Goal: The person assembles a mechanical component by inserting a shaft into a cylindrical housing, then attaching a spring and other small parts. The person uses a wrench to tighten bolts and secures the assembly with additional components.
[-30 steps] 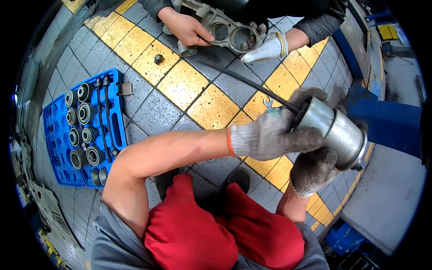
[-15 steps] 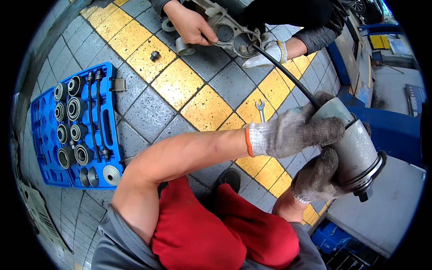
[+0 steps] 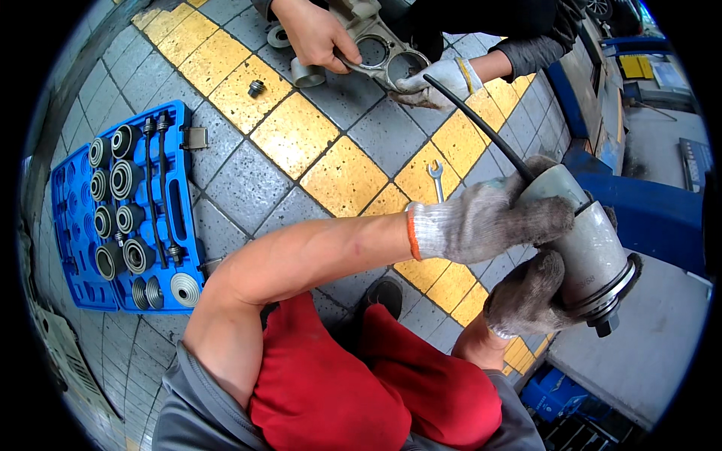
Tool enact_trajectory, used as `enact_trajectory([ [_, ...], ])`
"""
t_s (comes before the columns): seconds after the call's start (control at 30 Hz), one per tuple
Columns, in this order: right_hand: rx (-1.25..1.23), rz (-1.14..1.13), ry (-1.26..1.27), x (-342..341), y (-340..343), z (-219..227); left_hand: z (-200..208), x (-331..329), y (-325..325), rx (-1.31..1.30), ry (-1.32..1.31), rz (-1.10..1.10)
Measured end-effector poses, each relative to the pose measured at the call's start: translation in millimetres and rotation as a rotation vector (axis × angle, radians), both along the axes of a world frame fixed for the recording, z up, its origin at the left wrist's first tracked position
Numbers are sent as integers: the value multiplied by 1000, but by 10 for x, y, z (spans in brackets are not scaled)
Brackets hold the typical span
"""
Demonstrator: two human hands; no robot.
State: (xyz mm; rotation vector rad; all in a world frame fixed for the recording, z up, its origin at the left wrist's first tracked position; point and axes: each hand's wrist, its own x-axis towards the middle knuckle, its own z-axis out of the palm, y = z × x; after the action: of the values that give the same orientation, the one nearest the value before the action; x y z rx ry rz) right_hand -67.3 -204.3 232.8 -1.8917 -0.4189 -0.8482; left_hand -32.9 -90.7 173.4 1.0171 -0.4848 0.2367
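Note:
My left hand, in a dirty knit glove with an orange cuff edge, is wrapped around a pale sleeve on a long black threaded rod. My gloved right hand grips a grey metal sleeve farther down that rod. Below this sleeve sit washers and a dark hex nut. The two sleeves lie end to end, with a narrow dark gap showing. Upward and left, the rod's free end reaches in front of a co-worker's gloved hand.
A co-worker's bare hand holds a metal arm with two round openings. On the tiled floor lie a wrench, a metal ring and a small dark fitting. A blue case with several sleeves and rods stands left.
The co-worker's gloved hand has shifted, its fingers now at the lower opening of the metal arm. My hands keep their hold on the sleeves, nearly still.

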Motion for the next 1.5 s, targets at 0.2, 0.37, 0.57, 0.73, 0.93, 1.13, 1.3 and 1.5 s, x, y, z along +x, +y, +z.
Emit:
enact_trajectory([
  [0.2, -44, 13, 39, -45, -17, -21, 89, -65, 161, -27, 253, -196],
  [0.37, 73, 85, 87, -34, -31, -83, 83, -92, 154, -89, 275, -191],
  [0.57, 119, 36, 162, -24, -68, -97, -65, -100, 82, -14, 199, -67],
  [0.73, 282, 77, 71, 76, -111, -73, -94, -78, 65, 6, 175, -71],
  [0.93, 275, -4, 63, 98, 23, -58, -16, -104, 149, -60, 288, -185],
  [1.13, 20, -41, 172, 73, 98, 47, -35, -115, 104, -6, 205, -83],
  [1.3, 205, 93, 290, 70, -27, -40, -153, -181, -32, -140, 178, -174],
  [1.5, 254, 202, 397, 166, -310, -194, -311, -217, -243, -109, 115, -59],
])
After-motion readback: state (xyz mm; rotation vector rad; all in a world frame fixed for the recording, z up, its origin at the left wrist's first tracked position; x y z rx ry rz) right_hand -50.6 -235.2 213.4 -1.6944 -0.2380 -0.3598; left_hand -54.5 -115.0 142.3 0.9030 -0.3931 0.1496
